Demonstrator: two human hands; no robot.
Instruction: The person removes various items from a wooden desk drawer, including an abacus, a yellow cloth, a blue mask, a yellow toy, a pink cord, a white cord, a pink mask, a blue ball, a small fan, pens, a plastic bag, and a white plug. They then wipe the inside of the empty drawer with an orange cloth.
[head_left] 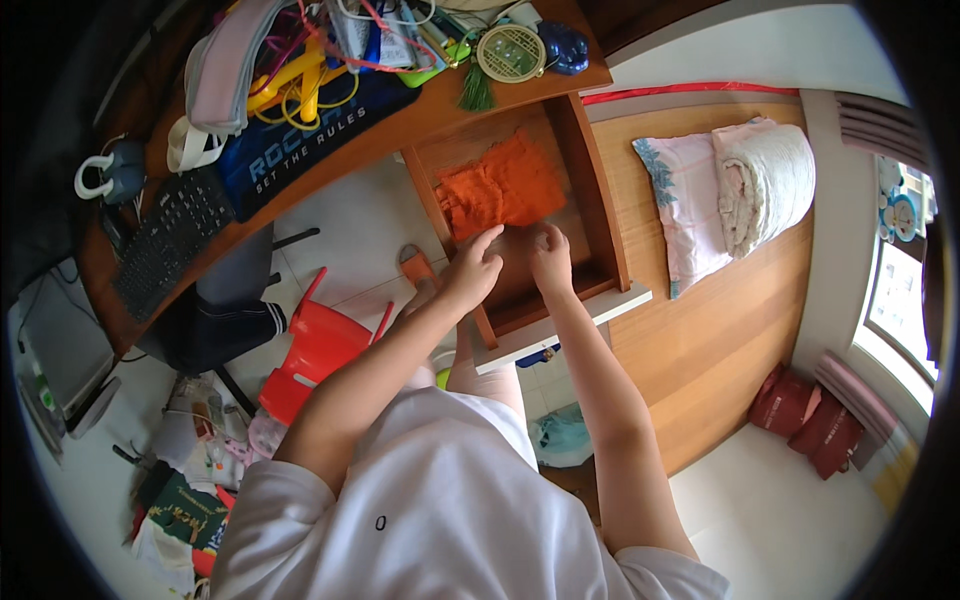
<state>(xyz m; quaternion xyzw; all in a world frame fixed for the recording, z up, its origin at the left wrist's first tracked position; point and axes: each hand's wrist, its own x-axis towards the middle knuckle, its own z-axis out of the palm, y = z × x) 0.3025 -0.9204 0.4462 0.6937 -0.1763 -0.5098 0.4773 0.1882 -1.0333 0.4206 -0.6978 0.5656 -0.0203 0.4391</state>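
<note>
An orange folded cloth lies inside an open wooden drawer pulled out of a wooden desk. My left hand rests at the cloth's near left corner, fingers curled against its edge. My right hand sits just below the cloth's near right edge, fingertips touching it. Both forearms reach up from the lower edge of the picture into the drawer. Whether either hand pinches the fabric is not visible.
The desk top holds a black keyboard, a dark blue mat, cables and small items. A red plastic stool stands on the tiled floor at the left. A wooden bed with a pillow and rolled quilt lies at the right.
</note>
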